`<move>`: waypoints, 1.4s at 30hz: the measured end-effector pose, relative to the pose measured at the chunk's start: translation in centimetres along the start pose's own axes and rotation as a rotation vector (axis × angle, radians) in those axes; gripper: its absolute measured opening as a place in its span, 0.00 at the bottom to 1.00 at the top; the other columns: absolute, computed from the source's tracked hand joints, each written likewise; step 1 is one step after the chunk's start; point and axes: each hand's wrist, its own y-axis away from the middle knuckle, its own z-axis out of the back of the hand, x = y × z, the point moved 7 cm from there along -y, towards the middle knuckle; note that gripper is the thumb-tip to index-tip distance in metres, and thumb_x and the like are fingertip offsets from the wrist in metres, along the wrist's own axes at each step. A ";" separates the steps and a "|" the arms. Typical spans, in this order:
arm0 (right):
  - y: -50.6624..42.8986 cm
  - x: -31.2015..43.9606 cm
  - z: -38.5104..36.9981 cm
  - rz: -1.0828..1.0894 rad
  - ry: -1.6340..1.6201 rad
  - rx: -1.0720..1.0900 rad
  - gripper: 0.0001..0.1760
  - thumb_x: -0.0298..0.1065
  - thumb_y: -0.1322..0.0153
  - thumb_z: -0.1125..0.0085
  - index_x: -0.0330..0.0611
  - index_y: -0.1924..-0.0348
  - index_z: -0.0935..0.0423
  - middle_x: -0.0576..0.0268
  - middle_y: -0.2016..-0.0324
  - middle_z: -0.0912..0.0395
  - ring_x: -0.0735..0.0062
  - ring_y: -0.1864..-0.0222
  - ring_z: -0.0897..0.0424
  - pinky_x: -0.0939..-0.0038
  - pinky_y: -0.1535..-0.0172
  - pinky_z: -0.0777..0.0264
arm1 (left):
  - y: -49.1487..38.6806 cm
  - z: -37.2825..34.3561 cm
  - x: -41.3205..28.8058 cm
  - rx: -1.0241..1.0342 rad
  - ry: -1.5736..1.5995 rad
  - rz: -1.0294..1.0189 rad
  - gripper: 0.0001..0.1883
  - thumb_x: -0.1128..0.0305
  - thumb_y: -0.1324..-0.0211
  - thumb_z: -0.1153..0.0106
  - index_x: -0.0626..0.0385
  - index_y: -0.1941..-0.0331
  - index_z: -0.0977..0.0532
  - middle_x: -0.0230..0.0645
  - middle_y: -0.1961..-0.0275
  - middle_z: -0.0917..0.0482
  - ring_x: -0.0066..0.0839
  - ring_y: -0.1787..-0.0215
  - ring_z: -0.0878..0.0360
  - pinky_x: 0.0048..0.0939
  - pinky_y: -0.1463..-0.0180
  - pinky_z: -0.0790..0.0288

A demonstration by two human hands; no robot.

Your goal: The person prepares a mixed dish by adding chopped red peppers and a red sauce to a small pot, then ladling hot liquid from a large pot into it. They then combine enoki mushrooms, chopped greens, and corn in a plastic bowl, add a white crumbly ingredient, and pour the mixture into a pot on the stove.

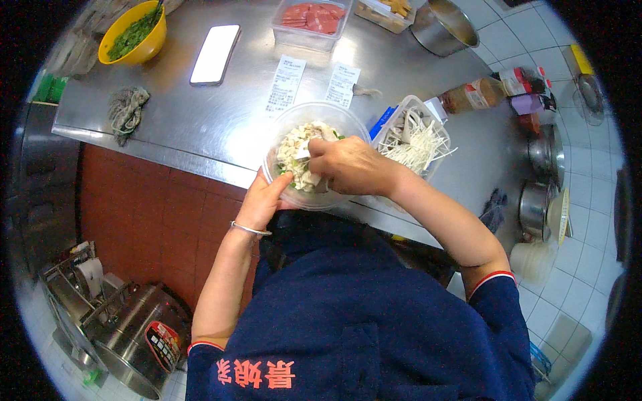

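Note:
My left hand (268, 193) grips the near left side of a round clear plastic bowl (346, 113), with the thumb over its rim. Small pale diced pieces (298, 138) and bits of green lie in this bowl. My right hand (346, 165) reaches inside, its fingers bunched around pale food pieces (302, 150); what lies under the palm is hidden. Just right of the bowl, a rectangular plastic container (409, 103) holds thin white strands (414, 148), probably enoki mushrooms, and larger greyish pieces. Something bright blue (382, 123) lies between the two containers.
Two printed slips (287, 77) (343, 82) lie on the steel table (175, 125). Behind them are a tub of pink meat slices (313, 20), a phone (215, 55) and a yellow bowl of greens (158, 37). Sauce bottles (474, 95) and metal pots (534, 210) line the right side.

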 end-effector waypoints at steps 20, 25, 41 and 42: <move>0.4 -3.1 0.5 -0.455 -1.031 -0.152 0.10 0.36 0.40 0.36 0.40 0.70 0.23 0.63 0.74 0.22 0.68 0.72 0.24 0.70 0.67 0.30 | 0.2 0.3 -0.5 -0.087 -0.097 0.018 0.30 0.61 0.39 0.53 0.57 0.36 0.50 0.41 0.42 0.36 0.31 0.48 0.29 0.30 0.59 0.25; 3.0 -3.8 2.0 -0.654 -1.502 -0.237 0.11 0.36 0.40 0.34 0.47 0.67 0.25 0.74 0.80 0.29 0.89 0.84 0.40 0.83 0.82 0.51 | 0.1 -0.1 -0.5 -0.083 -0.082 0.013 0.30 0.58 0.39 0.53 0.57 0.37 0.49 0.41 0.44 0.33 0.30 0.51 0.25 0.27 0.66 0.22; 5.8 -3.9 6.3 -0.245 0.157 -0.378 0.06 0.27 0.41 0.44 0.41 0.70 0.28 0.58 0.72 0.27 0.57 0.70 0.24 0.63 0.68 0.28 | 0.1 -0.3 -0.7 -0.087 -0.067 -0.006 0.31 0.78 0.44 0.56 0.62 0.36 0.53 0.42 0.41 0.35 0.30 0.43 0.33 0.29 0.45 0.32; 4.5 -2.4 5.0 -0.188 0.057 -0.375 0.03 0.26 0.41 0.45 0.41 0.74 0.28 0.57 0.74 0.28 0.56 0.72 0.24 0.63 0.69 0.28 | 0.2 -0.3 -0.7 -0.098 -0.084 -0.014 0.32 0.78 0.44 0.56 0.62 0.36 0.53 0.42 0.41 0.35 0.30 0.43 0.33 0.29 0.45 0.32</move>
